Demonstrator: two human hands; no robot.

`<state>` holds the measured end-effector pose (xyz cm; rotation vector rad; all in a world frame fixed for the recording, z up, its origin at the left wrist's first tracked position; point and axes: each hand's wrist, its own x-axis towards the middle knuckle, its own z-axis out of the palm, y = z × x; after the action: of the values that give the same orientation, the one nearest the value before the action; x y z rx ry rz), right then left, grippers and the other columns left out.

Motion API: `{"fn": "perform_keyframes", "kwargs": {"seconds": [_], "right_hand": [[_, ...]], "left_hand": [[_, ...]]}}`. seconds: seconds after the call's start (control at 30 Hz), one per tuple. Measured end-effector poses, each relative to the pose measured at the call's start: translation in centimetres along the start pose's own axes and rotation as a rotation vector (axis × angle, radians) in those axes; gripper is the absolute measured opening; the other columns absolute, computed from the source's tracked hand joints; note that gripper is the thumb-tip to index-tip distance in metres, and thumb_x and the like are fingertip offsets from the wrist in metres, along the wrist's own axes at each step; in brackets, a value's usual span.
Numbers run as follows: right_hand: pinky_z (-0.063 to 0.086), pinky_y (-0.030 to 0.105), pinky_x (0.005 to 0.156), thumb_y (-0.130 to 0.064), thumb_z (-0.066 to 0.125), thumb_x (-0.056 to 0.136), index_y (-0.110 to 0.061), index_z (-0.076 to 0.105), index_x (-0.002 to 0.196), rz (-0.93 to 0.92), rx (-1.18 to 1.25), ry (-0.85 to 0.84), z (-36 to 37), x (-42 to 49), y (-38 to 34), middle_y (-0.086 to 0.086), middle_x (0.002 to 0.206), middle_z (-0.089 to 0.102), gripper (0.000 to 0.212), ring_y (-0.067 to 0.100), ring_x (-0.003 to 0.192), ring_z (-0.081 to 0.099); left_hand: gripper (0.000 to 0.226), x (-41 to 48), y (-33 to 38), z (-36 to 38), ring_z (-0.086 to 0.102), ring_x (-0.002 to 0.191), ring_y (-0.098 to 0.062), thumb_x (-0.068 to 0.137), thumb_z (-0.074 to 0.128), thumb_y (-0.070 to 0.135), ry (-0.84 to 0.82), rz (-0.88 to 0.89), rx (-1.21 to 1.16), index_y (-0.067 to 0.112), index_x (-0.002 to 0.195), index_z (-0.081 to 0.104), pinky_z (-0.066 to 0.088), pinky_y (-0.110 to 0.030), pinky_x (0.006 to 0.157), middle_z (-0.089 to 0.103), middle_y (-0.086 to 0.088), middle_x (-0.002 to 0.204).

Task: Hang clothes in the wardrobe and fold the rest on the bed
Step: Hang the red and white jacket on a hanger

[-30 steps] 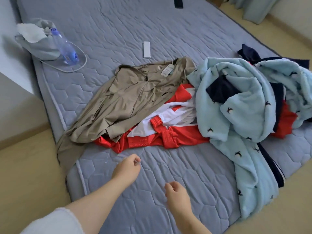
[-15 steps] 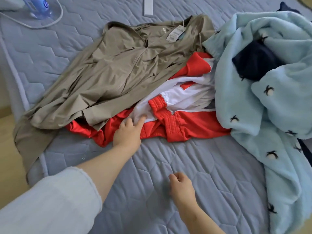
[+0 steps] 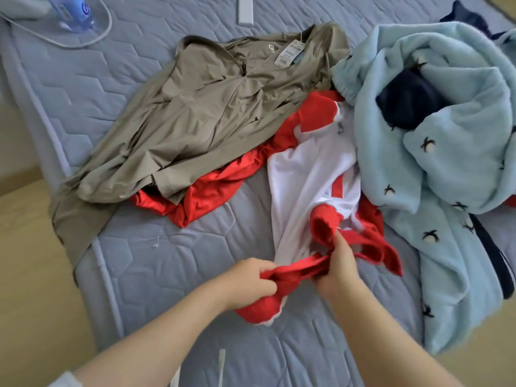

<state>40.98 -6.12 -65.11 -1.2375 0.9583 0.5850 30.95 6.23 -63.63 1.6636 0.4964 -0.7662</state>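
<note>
Head view: left hand (image 3: pixel 251 277) and right hand (image 3: pixel 339 263), fingers clamped on red-and-white sports jersey (image 3: pixel 307 174), beside khaki zip jacket (image 3: pixel 217 115) on grey quilted bed (image 3: pixel 167 261). Pull clear; spread flat before folding.

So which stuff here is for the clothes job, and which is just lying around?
For the job:
- red-and-white top, gripped by the left hand and right hand
- tan jacket
- blue fleece
- navy garment
- bed

Just lying about:
- bottle
- white bar
</note>
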Motion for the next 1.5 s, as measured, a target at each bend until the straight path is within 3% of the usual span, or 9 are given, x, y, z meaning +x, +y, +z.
{"fn": "perform_keyframes", "kwargs": {"seconds": [0.17, 0.33, 0.5, 0.6, 0.77, 0.87, 1.03, 1.27, 1.5], "right_hand": [[0.050, 0.028, 0.072, 0.010, 0.054, 0.077, -0.011, 0.065, 0.087, -0.337, -0.485, -0.073, -0.2, -3.5, 1.4, -0.002, 0.073, 0.067, 0.026, 0.015, 0.076, 0.060], [0.050, 0.028, 0.070, -0.009, 0.063, 0.069, -0.017, 0.065, 0.070, -0.184, -0.882, -0.508, -0.9, -11.3, 9.1, -0.010, 0.063, 0.066, 0.008, 0.007, 0.069, 0.059], [0.045, 0.010, 0.064, -0.008, 0.058, 0.077, -0.010, 0.066, 0.103, 0.226, -1.049, -0.887, -3.0, -15.4, 14.1, -0.001, 0.087, 0.069, 0.028, 0.007, 0.084, 0.065], [0.043, 0.012, 0.059, -0.018, 0.066, 0.081, -0.022, 0.066, 0.088, 0.185, -0.749, -0.589, -3.3, -13.7, 12.4, -0.008, 0.081, 0.069, 0.008, -0.001, 0.070, 0.061], [0.040, 0.037, 0.100, -0.034, 0.061, 0.087, -0.020, 0.024, 0.144, -0.064, -0.651, -0.180, -2.0, -8.0, 9.3, 0.007, 0.140, 0.039, 0.069, 0.024, 0.127, 0.043], [0.029, 0.036, 0.110, -0.033, 0.066, 0.083, -0.022, 0.015, 0.149, -0.294, -0.637, -0.119, 1.0, -5.1, 7.8, 0.000, 0.154, 0.021, 0.084, 0.020, 0.139, 0.027], [0.044, 0.008, 0.072, -0.008, 0.061, 0.081, -0.018, 0.033, 0.135, -0.491, -0.679, -0.260, 4.9, -1.5, 5.9, -0.011, 0.101, 0.052, 0.062, -0.005, 0.087, 0.056], [0.035, 0.028, 0.067, 0.000, 0.045, 0.083, -0.003, 0.053, 0.105, -0.431, -1.134, -0.270, -1.3, -1.6, 11.8, 0.011, 0.089, 0.059, 0.023, 0.028, 0.084, 0.053], [0.040, 0.017, 0.054, -0.020, 0.053, 0.088, -0.028, 0.059, 0.086, -0.056, -1.300, -0.460, -6.4, -4.8, 13.5, -0.007, 0.069, 0.053, 0.011, 0.008, 0.063, 0.051]], "left_hand": [[0.023, -3.8, -0.2, -3.9, 0.058, 0.060, -0.002, 0.058, 0.062, 0.018, -0.192, -0.066, -0.340, 0.018, 0.081, 0.061, 0.046, -0.016, 0.060, 0.063, 0.008, 0.065], [0.068, -7.2, -3.9, -7.0, 0.047, 0.122, -0.027, 0.083, 0.023, 0.072, 0.178, -0.266, -1.006, 0.028, 0.126, 0.050, 0.041, -0.041, 0.090, 0.054, -0.006, 0.125], [0.039, -8.8, -6.3, -3.9, 0.058, 0.077, -0.017, 0.087, 0.063, 0.019, 0.342, -0.467, -0.458, 0.011, 0.119, 0.042, 0.049, -0.017, 0.057, 0.060, -0.008, 0.099], [0.030, -9.0, -7.9, -3.5, 0.058, 0.079, -0.024, 0.084, 0.057, -0.005, 0.455, -0.463, -0.482, 0.002, 0.113, 0.053, 0.047, -0.025, 0.062, 0.061, -0.016, 0.095], [0.007, -8.1, -6.9, -3.0, 0.055, 0.078, -0.024, 0.090, 0.053, 0.010, 0.408, -0.413, -0.671, 0.007, 0.085, 0.056, 0.042, -0.026, 0.066, 0.057, -0.015, 0.087], [0.028, -6.0, -5.7, -3.0, 0.045, 0.102, -0.017, 0.098, 0.041, 0.026, 0.593, -0.294, -0.719, 0.011, 0.121, 0.047, 0.038, -0.022, 0.077, 0.048, -0.006, 0.115], [0.067, -1.6, -4.1, -4.5, 0.036, 0.130, -0.012, 0.092, 0.055, 0.023, 0.611, 0.010, -0.473, 0.024, 0.147, 0.016, 0.034, -0.023, 0.100, 0.030, 0.002, 0.145], [0.027, 1.6, -6.5, -3.3, 0.043, 0.034, 0.000, 0.086, 0.050, -0.007, 0.463, 0.007, -0.216, 0.017, 0.098, 0.052, 0.034, -0.014, 0.035, 0.048, -0.009, 0.081], [0.014, -4.1, -12.0, -2.9, 0.059, 0.081, -0.038, 0.085, 0.050, 0.004, 0.610, -0.458, 0.053, 0.015, 0.083, 0.060, 0.042, -0.033, 0.067, 0.063, -0.017, 0.081]]}}
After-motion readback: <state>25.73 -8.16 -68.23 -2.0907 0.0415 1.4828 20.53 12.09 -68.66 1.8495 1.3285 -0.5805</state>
